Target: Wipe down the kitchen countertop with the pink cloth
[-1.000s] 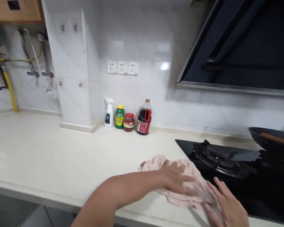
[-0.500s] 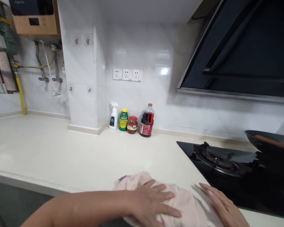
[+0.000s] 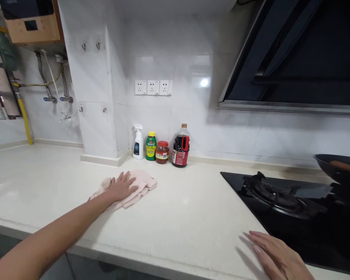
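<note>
My left hand [image 3: 122, 188] lies flat with spread fingers on a pale pink cloth [image 3: 144, 182], pressing it against the white countertop [image 3: 189, 217]. The cloth is crumpled, with part of it bunched to the left of the hand. At the lower right, my right hand [image 3: 275, 252] is open, fingers stretched out, holding nothing. It is near the front left edge of the black gas stove [image 3: 280, 225], with a shadow on the counter beside it.
Against the back wall stand a white spray bottle [image 3: 138, 144], a green bottle with a yellow cap [image 3: 151, 147], a red-lidded jar [image 3: 162, 153] and a large dark sauce bottle [image 3: 181, 149]. A wok [image 3: 332, 167] sits on the stove, under a range hood [image 3: 303, 58]. A wall pillar [image 3: 97, 85] juts out at left.
My left hand has moved the cloth left and farther back, from the front of the counter to near the pillar. My right hand has stayed almost in place. The view has shifted slightly.
</note>
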`<control>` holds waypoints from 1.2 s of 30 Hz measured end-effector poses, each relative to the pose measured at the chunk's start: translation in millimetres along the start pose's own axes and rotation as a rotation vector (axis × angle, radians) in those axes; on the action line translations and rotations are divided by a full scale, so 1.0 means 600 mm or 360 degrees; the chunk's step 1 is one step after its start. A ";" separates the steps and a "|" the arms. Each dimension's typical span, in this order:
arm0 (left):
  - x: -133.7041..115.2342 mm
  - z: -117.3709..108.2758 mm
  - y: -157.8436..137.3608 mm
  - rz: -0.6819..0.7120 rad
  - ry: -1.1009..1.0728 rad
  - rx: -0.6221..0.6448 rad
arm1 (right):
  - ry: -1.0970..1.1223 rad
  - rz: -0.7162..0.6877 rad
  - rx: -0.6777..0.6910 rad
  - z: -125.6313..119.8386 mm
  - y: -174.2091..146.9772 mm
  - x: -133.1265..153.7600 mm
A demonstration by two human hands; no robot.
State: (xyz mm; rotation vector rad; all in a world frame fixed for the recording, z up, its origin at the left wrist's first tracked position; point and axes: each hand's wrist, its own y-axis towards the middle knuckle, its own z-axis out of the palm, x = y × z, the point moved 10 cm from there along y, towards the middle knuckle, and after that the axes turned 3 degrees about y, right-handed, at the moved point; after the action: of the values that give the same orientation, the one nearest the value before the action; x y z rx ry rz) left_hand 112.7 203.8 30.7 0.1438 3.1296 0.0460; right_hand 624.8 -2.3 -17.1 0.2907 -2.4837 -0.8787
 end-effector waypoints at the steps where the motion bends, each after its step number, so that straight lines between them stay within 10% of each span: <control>1: -0.006 -0.001 0.020 -0.0023 0.0002 0.0005 | -0.0009 -0.0026 -0.0031 -0.003 0.000 0.007; 5: -0.105 0.005 0.068 0.0079 -0.0023 0.0066 | -0.0027 -0.0061 -0.0170 -0.020 0.004 0.028; 9: -0.288 0.023 0.044 0.0455 -0.0083 0.0145 | -0.0017 -0.0055 -0.0184 -0.024 0.009 0.034; 14: -0.485 0.036 -0.094 0.1091 -0.0234 0.0285 | -0.0037 -0.0045 -0.0247 -0.029 0.010 0.022; 17: -0.523 0.032 -0.209 0.1471 -0.0326 0.0423 | -0.0022 0.0015 -0.0262 -0.031 0.009 0.012; 25: -0.382 0.021 -0.341 0.1655 -0.0203 0.0165 | -0.0003 0.0049 -0.0281 -0.042 -0.001 0.009; 36: 0.015 0.024 -0.319 0.0943 0.0265 -0.0177 | -0.0302 -0.0061 -0.0452 -0.126 -0.023 -0.032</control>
State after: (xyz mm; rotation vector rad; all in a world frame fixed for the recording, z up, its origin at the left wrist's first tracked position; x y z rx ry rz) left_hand 86.5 14.6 10.7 1.1039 3.1014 0.2442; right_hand 680.7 -46.7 18.0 0.1641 -2.4850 -1.3126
